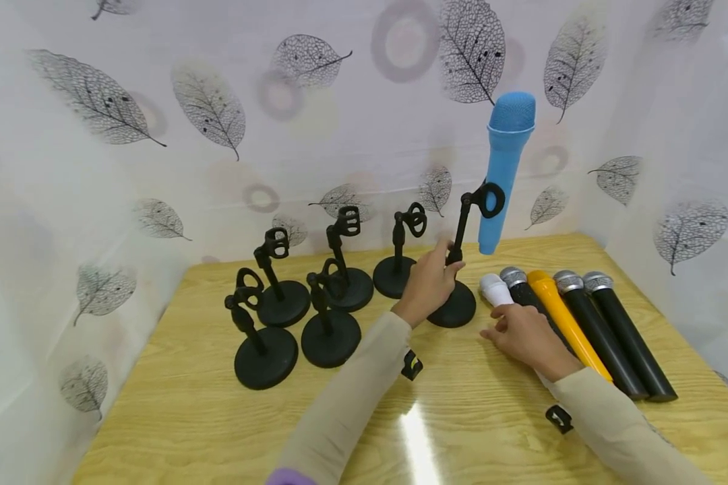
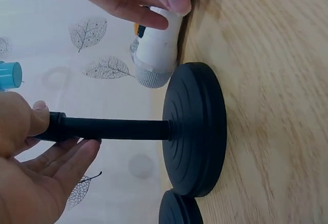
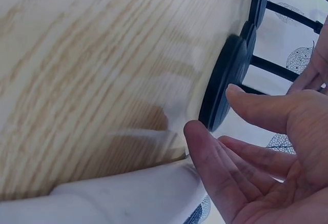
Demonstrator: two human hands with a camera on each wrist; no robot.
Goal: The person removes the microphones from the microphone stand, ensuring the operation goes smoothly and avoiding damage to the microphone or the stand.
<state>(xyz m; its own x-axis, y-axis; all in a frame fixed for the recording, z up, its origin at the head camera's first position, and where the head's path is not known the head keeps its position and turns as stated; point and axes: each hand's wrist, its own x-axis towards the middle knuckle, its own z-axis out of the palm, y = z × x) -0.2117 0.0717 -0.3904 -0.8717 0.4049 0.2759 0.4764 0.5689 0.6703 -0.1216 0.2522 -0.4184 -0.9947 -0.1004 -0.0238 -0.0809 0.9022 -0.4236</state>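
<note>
My left hand [image 1: 427,286] grips the upright pole of a black desk microphone stand [image 1: 453,306], thumb and fingers around the pole in the left wrist view. At this stand's ring clip, a light blue microphone [image 1: 505,162] is held head up, tilted slightly; its lower end [image 2: 10,75] appears at the left wrist view's edge. My right hand [image 1: 528,337] hovers over a white microphone [image 1: 496,289] lying on the table. In the right wrist view, its fingers are loosely bent and apart, with nothing between them; the white microphone [image 3: 128,196] lies just below.
Several black stands with bare ring clips, including one front-left [image 1: 265,357] and one at the back [image 1: 394,276], stand left of my left hand. Right of the white microphone lie a yellow microphone [image 1: 567,323] and several black ones [image 1: 631,337]. A leaf-patterned cloth [image 1: 340,135] backs the wooden table [image 1: 176,404].
</note>
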